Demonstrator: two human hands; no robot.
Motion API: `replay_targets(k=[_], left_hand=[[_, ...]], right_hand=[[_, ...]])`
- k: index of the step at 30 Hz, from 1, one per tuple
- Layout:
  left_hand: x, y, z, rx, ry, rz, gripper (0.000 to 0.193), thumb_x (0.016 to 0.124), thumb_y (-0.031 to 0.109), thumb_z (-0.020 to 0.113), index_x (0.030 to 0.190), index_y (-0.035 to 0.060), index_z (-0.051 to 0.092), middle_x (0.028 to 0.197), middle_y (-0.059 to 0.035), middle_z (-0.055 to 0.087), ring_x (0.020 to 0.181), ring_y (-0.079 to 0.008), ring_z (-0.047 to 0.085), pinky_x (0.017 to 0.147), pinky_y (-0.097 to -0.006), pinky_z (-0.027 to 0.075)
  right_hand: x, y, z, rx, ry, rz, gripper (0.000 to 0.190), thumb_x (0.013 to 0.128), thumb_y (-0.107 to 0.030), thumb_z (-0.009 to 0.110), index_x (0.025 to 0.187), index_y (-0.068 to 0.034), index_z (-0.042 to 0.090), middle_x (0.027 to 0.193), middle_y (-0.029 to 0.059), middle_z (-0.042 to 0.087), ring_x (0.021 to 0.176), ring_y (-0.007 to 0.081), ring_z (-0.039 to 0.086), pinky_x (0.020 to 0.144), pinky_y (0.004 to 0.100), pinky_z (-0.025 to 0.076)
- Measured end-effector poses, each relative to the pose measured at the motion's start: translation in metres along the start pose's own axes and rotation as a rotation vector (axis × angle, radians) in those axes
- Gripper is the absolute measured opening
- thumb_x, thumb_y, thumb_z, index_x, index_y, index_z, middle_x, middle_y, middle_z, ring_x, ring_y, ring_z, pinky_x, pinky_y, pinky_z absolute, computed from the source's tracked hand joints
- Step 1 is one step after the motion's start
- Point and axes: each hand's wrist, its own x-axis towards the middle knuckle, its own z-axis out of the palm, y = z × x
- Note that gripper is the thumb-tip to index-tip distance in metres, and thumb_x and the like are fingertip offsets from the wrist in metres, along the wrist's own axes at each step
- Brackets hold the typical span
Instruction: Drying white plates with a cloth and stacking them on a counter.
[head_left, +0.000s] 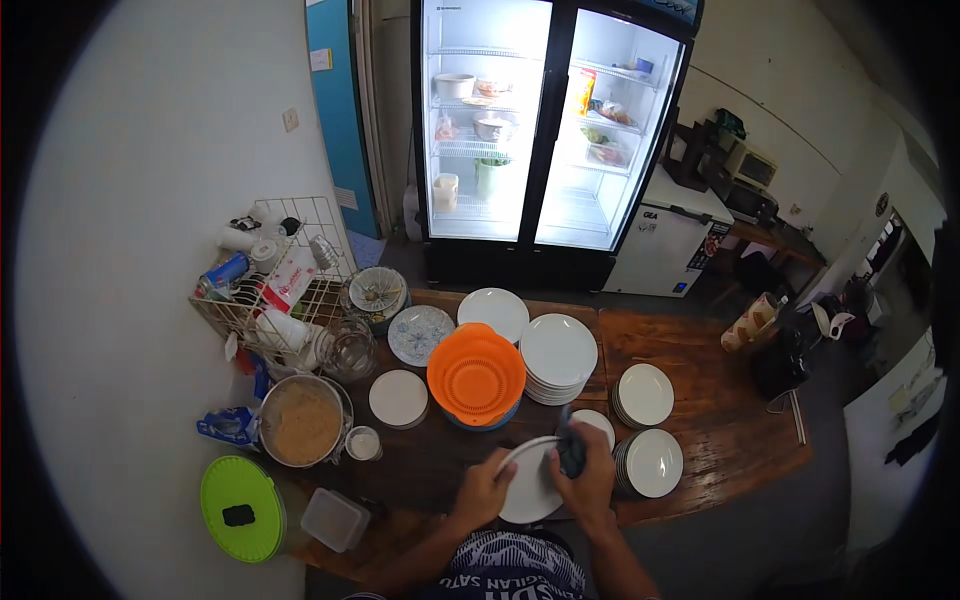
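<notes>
A white plate (529, 487) is held tilted in front of my body, just over the table's near edge. My left hand (482, 487) grips its left rim, thumb on the near face. In my right hand (589, 469) is a bunched dark cloth (572, 450), pressed against the plate's right rim. Behind that hand, another white plate (598, 427) lies partly hidden. To the right stand two stacks of small white plates, a nearer stack (655, 463) and a farther stack (646, 395). An orange colander (477, 375) sits beyond the held plate.
Taller white plates (559, 351) are stacked behind the colander's right side. A wire basket (330, 270) of cans and packets, a metal pot (304, 420) and a green-lidded container (240, 510) crowd the left. A lit glass-door refrigerator (551, 135) stands beyond the wooden table (720, 442).
</notes>
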Motion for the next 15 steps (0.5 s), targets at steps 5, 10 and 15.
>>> replay_targets(k=[5,10,15], left_hand=[[-0.010,-0.012,0.027,-0.069,-0.007,-0.118,0.028,0.108,0.027,0.055,0.104,0.0000,0.059,0.081,-0.0229,0.062,0.076,-0.0377,0.066,0.068,-0.0413,0.048],[-0.013,-0.029,0.022,-0.130,0.098,-0.272,0.026,0.109,0.023,0.052,0.102,-0.0013,0.060,0.082,-0.0200,0.061,0.073,-0.0259,0.062,0.068,-0.0372,0.048],[-0.022,-0.039,0.015,-0.033,0.245,-0.256,0.030,0.110,0.026,0.050,0.101,-0.0014,0.059,0.081,-0.0199,0.062,0.073,-0.0295,0.063,0.069,-0.0390,0.048]], right_hand=[[-0.016,-0.005,0.029,0.035,-0.171,-0.036,0.054,0.085,-0.013,0.078,0.133,-0.002,0.056,0.126,0.0209,0.064,0.117,0.0408,0.062,0.102,0.0465,0.049],[-0.042,-0.008,0.017,0.078,-0.357,-0.123,0.061,0.089,-0.027,0.075,0.140,-0.003,0.053,0.147,0.0218,0.051,0.132,0.0428,0.051,0.110,0.0506,0.040],[-0.065,0.006,-0.008,-0.329,-0.669,-0.302,0.071,0.092,-0.042,0.069,0.150,-0.008,0.048,0.156,0.0199,0.043,0.143,0.0468,0.037,0.112,0.0558,0.034]])
